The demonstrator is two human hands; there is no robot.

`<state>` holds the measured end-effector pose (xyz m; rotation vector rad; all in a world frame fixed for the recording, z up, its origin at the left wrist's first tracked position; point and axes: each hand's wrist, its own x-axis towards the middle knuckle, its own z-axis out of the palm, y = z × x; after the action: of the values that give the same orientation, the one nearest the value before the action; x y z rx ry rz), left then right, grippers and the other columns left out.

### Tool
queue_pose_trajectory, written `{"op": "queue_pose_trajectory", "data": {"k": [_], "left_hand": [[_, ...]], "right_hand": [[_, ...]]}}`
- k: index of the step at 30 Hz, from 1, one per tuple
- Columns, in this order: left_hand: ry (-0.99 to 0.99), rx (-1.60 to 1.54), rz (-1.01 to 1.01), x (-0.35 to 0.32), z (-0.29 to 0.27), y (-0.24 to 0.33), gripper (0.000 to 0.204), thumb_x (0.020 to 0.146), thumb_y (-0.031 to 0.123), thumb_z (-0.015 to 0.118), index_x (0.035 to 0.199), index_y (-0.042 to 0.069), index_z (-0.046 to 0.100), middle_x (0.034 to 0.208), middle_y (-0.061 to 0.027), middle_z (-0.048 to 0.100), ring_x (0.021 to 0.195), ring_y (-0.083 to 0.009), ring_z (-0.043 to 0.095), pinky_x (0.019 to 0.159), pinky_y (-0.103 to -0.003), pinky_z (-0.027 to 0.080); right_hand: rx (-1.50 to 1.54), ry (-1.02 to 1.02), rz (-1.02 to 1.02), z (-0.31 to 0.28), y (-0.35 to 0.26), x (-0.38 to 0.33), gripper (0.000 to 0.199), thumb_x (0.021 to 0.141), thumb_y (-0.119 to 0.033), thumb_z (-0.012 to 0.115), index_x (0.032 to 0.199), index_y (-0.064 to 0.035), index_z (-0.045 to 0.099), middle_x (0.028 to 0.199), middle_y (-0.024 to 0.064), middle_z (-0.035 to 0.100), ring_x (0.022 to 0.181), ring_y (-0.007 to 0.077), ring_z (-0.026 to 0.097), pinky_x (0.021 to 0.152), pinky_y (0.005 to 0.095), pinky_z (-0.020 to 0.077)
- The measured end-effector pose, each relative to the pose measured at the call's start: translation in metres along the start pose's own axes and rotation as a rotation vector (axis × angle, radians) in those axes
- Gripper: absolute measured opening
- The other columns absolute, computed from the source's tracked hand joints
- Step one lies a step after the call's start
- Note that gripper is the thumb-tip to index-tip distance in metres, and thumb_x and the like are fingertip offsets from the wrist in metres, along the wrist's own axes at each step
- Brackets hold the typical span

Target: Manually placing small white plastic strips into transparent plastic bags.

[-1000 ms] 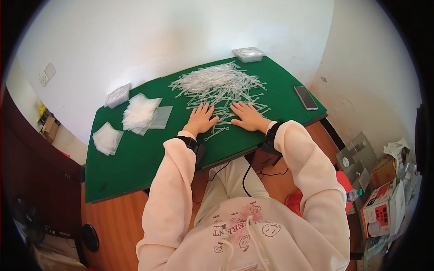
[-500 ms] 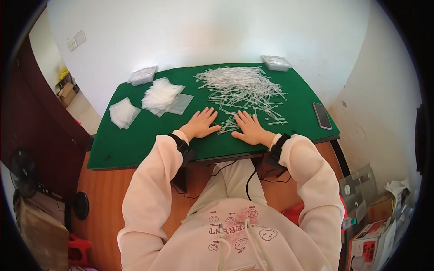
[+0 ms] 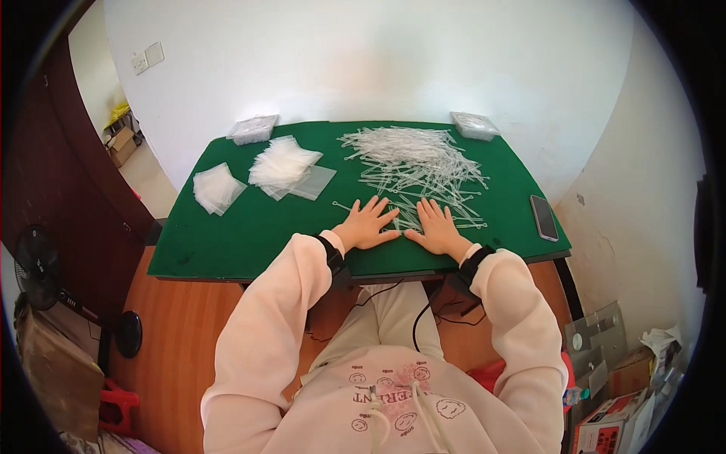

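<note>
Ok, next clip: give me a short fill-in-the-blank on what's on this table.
1. Both hands, left hand and right hand, lie flat on a table covered in ____ cloth.
2. The dark phone lies near the table's ____ edge.
3. The pile of clear plastic strips lies ____ the hands, toward the wall.

Missing words: green; right; beyond

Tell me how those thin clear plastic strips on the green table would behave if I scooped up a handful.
The clear strips look thin and long, so probably light and bendy. They lie crisscrossed in a loose heap, so they would likely tangle and some slip out.

strips [image 3: 412, 163] behind both hands | bag stacks [image 3: 283, 163] left | phone [image 3: 543, 218] right, on table [image 3: 227, 242]
</note>
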<state>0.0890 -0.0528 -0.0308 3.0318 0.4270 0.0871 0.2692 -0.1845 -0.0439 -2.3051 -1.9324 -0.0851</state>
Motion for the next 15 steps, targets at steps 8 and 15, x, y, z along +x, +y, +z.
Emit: {"op": "queue_pose_trajectory", "data": {"k": [8, 15], "left_hand": [[0.036, -0.013, -0.147, -0.005, 0.001, -0.007, 0.066, 0.086, 0.058, 0.033, 0.139, 0.02, 0.022, 0.144, -0.0173, 0.015, 0.134, -0.0344, 0.011, 0.104, -0.054, 0.012], [0.049, -0.087, 0.071, 0.009, 0.009, 0.009, 0.07, 0.086, 0.058, 0.032, 0.139, 0.014, 0.02, 0.144, -0.0167, 0.015, 0.134, -0.0335, 0.011, 0.104, -0.053, 0.013]], "right_hand": [[-0.004, 0.065, -0.158, -0.008, -0.01, -0.017, 0.083, 0.081, -0.059, 0.042, 0.135, 0.0009, 0.022, 0.142, 0.0198, 0.02, 0.132, 0.0337, 0.015, 0.105, 0.0512, 0.0134], [0.154, 0.026, -0.467, -0.012, -0.011, -0.014, 0.079, 0.083, -0.055, 0.043, 0.135, 0.0009, 0.023, 0.142, 0.0193, 0.021, 0.133, 0.0331, 0.016, 0.105, 0.0498, 0.0131]]}}
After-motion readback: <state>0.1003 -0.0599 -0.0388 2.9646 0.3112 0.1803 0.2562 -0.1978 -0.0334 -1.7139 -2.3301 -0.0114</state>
